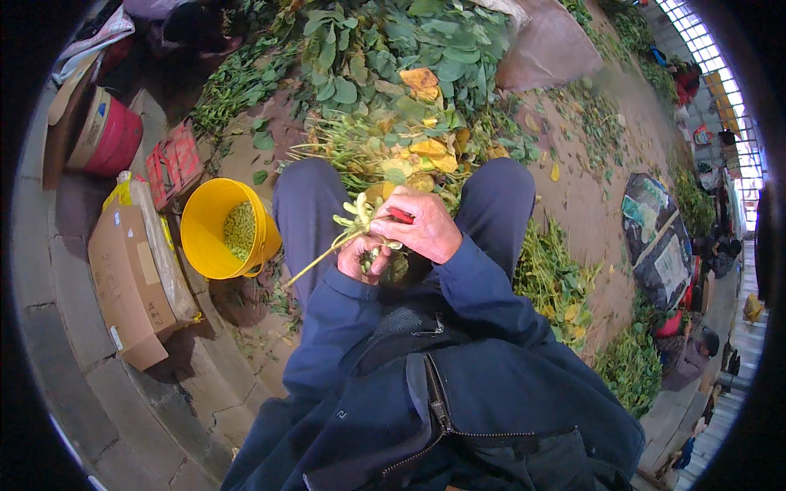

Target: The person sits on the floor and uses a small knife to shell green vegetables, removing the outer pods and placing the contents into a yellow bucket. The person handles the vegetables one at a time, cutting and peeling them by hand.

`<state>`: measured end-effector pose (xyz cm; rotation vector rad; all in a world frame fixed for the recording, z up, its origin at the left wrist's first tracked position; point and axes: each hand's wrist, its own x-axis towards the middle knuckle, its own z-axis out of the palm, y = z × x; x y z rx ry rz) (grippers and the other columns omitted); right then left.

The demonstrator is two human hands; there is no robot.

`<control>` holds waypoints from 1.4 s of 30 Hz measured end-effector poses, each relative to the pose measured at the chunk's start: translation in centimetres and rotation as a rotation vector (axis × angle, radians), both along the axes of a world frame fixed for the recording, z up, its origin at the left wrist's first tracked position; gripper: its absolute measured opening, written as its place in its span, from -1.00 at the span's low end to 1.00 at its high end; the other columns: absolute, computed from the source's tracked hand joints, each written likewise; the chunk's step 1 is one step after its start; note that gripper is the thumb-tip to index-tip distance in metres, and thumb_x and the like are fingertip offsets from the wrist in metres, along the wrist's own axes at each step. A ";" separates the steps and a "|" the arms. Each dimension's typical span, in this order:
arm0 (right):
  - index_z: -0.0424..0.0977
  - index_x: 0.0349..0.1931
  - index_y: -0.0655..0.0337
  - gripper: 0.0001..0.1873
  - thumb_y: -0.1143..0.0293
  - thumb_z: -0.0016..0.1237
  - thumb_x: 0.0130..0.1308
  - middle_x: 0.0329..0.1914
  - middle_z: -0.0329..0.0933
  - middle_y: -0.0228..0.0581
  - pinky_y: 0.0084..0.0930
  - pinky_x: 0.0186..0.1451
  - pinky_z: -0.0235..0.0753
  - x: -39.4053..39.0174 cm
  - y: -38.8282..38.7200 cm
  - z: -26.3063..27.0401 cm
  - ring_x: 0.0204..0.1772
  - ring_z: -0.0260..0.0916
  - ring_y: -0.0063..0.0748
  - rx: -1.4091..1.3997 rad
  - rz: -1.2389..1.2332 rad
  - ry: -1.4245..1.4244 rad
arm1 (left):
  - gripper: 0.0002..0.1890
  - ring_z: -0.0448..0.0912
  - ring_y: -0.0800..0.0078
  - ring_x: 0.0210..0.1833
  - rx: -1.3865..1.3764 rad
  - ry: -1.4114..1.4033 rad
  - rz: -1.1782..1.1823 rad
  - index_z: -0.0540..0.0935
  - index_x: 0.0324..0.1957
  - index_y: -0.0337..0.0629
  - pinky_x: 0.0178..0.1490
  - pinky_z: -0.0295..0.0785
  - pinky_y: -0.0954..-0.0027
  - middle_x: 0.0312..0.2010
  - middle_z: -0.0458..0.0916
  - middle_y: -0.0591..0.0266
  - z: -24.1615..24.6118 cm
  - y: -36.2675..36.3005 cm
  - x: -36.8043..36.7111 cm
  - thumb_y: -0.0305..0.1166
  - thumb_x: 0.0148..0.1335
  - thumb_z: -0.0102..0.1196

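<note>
Between my knees, my left hand [357, 259] grips a stripped bean stalk [319, 262] that slants down to the left. Pale green pods [357, 212] cluster at the stalk's upper end, and some loose pods [368, 261] lie in the curled left palm. My right hand [427, 224] meets the stalk's pod end from the right. A small red tool or handle [400, 215] is tucked in its fingers; its working end is hidden. Beyond my hands lies a heap of bean plants [362, 147] with yellowed leaves.
A yellow bucket [199, 236] holding green pods or beans [239, 230] stands by my left knee. Left of it are a cardboard box [126, 276] and a red checked bag [174, 162]. Plant piles [556, 276] lie right of me. Other people [688, 353] sit along the right.
</note>
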<state>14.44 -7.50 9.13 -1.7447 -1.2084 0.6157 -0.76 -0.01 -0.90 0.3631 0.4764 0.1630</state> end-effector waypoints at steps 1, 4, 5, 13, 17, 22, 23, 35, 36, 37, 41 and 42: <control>0.52 -0.45 0.27 -0.79 0.34 0.26 0.10 -0.51 0.43 -0.19 -0.36 -0.36 0.40 -0.1 0.1 0.5 -0.45 0.43 -0.22 0.012 -0.002 -0.035 | -0.71 0.30 0.45 -0.72 0.011 -0.022 0.005 0.52 -0.16 -0.31 -0.64 0.17 0.47 -0.58 0.49 0.20 0.0 0.1 0.0 -0.31 0.15 -0.01; 0.49 -0.47 0.26 -0.78 0.35 0.25 0.10 -0.50 0.41 -0.20 -0.32 -0.35 0.41 -0.7 0.5 0.7 -0.44 0.43 -0.16 0.070 -0.009 -0.130 | -0.69 0.33 0.44 -0.72 -0.082 -0.026 0.096 0.50 -0.09 -0.27 -0.65 0.19 0.48 -0.58 0.50 0.19 1.8 -0.2 0.4 -0.33 0.14 -0.01; 0.49 -0.47 0.26 -0.78 0.35 0.24 0.11 -0.50 0.40 -0.21 -0.31 -0.34 0.41 -0.9 0.6 0.6 -0.43 0.43 -0.15 0.093 -0.012 -0.160 | -0.68 0.34 0.44 -0.72 -0.069 0.014 0.117 0.50 -0.07 -0.25 -0.65 0.19 0.48 -0.57 0.52 0.18 1.4 -0.3 0.5 -0.34 0.14 -0.01; 0.57 -0.35 0.32 -0.88 0.52 0.23 0.13 -0.44 0.46 -0.27 -0.52 -0.36 0.39 -1.2 0.5 0.7 -0.45 0.41 -0.46 0.125 -0.087 -0.082 | -0.73 0.40 0.55 -0.62 -0.056 -0.148 0.069 0.55 -0.16 -0.36 -0.67 0.12 0.62 -0.38 0.58 0.08 1.3 0.2 0.6 -0.44 0.11 -0.04; 0.59 -0.35 0.25 -0.88 0.46 0.23 0.14 -0.45 0.53 -0.24 -0.47 -0.35 0.46 -0.9 0.4 0.9 -0.43 0.53 -0.38 0.101 -0.130 0.030 | -0.73 0.37 0.55 -0.66 0.078 -0.055 0.070 0.53 -0.17 -0.41 -0.71 0.05 0.59 -0.38 0.58 0.04 2.2 -0.1 0.6 -0.44 0.13 -0.04; 0.59 -0.33 0.29 -0.89 0.47 0.21 0.18 -0.48 0.56 -0.21 -0.52 -0.36 0.46 -1.0 0.6 1.7 -0.44 0.52 -0.45 0.144 -0.140 0.044 | -0.78 0.43 0.53 -0.64 0.091 -0.122 0.086 0.57 -0.18 -0.37 -0.67 0.11 0.66 -0.38 0.60 0.05 2.4 -0.2 0.5 -0.43 0.20 0.01; 0.59 -0.32 0.29 -0.89 0.47 0.20 0.19 -0.48 0.56 -0.22 -0.53 -0.36 0.46 -0.9 0.5 1.4 -0.44 0.52 -0.47 0.127 -0.146 0.062 | -0.78 0.44 0.53 -0.63 0.098 -0.140 0.076 0.57 -0.16 -0.36 -0.66 0.12 0.66 -0.39 0.61 0.05 2.2 -0.2 0.4 -0.42 0.22 0.02; 0.58 -0.27 0.35 -0.87 0.46 0.16 0.27 -0.51 0.51 -0.36 -0.62 -0.35 0.42 -0.4 0.7 0.4 -0.44 0.40 -0.70 0.051 -0.170 0.182 | -0.72 0.41 0.50 -0.68 0.003 -0.009 0.095 0.55 -0.06 -0.37 -0.73 0.08 0.59 -0.46 0.60 0.00 2.5 0.1 0.8 -0.40 0.27 -0.04; 0.58 -0.29 0.33 -0.87 0.45 0.16 0.26 -0.51 0.53 -0.34 -0.60 -0.36 0.43 -0.4 0.7 0.6 -0.44 0.42 -0.68 0.042 -0.181 0.175 | -0.72 0.41 0.49 -0.68 -0.022 -0.022 0.093 0.55 -0.05 -0.37 -0.73 0.09 0.58 -0.46 0.59 -0.02 2.4 0.2 0.9 -0.41 0.27 -0.04; 0.58 -0.31 0.32 -0.87 0.43 0.17 0.25 -0.51 0.55 -0.31 -0.58 -0.36 0.43 -0.4 0.8 0.8 -0.45 0.43 -0.66 0.034 -0.193 0.168 | -0.72 0.42 0.50 -0.68 -0.036 -0.019 0.099 0.55 -0.05 -0.36 -0.72 0.08 0.60 -0.46 0.60 -0.02 2.4 0.1 0.9 -0.42 0.25 -0.04; 0.58 -0.30 0.32 -0.86 0.43 0.17 0.24 -0.50 0.55 -0.30 -0.59 -0.36 0.43 -0.3 0.8 0.8 -0.43 0.43 -0.66 0.028 -0.208 0.131 | -0.72 0.36 0.52 -0.72 -0.083 -0.088 0.110 0.55 -0.06 -0.34 -0.72 0.04 0.62 -0.47 0.60 -0.03 1.5 0.1 0.7 -0.47 0.19 -0.04; 0.58 -0.29 0.32 -0.86 0.43 0.17 0.25 -0.50 0.55 -0.30 -0.59 -0.35 0.43 -0.3 0.9 0.7 -0.43 0.43 -0.66 0.040 -0.204 0.108 | -0.73 0.32 0.52 -0.73 -0.093 -0.126 0.108 0.55 -0.08 -0.34 -0.72 0.03 0.61 -0.47 0.59 -0.03 1.1 0.1 0.7 -0.48 0.18 -0.04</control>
